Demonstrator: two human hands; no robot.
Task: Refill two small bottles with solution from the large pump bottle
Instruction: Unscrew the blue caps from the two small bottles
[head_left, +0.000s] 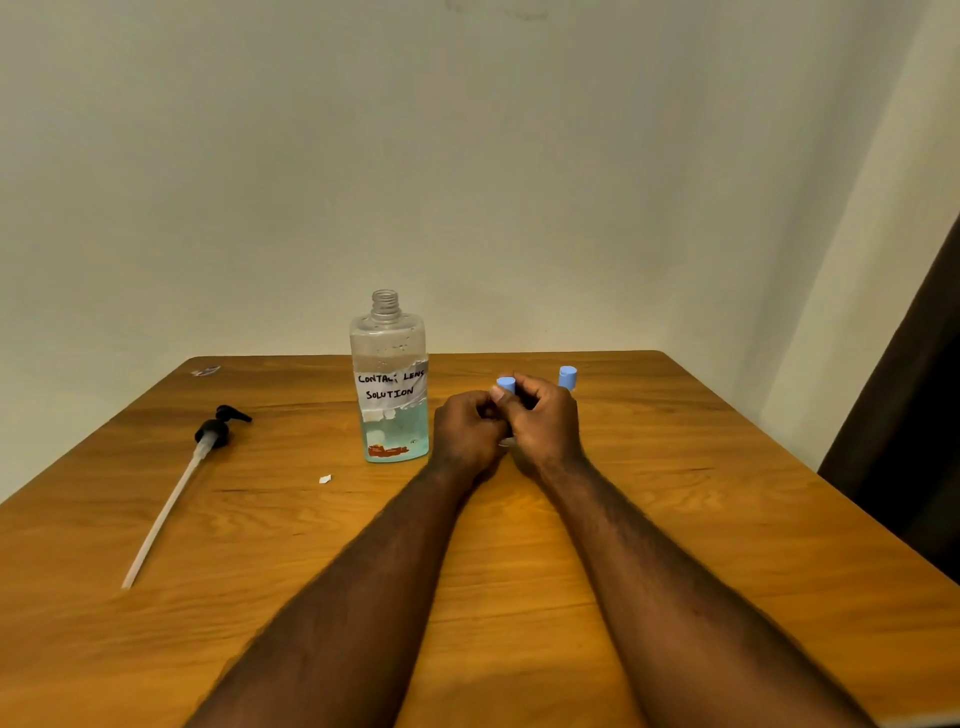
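Note:
The large clear bottle (390, 384), labelled "contact lens solution", stands uncapped at the table's middle, partly filled with bluish liquid. Its black pump head with the long white tube (179, 483) lies flat on the table to the left. My left hand (467, 434) and my right hand (545, 421) are pressed together just right of the big bottle, both closed around a small bottle whose blue cap (506, 385) sticks up between the fingers; its body is mostly hidden. A second small bottle with a blue cap (568, 376) stands behind my right hand.
The wooden table (701, 519) reaches the wall at the back. A small white scrap (325, 479) lies in front of the big bottle, and another scrap (206, 371) sits at the far left corner. A dark curtain (914, 415) hangs at the right.

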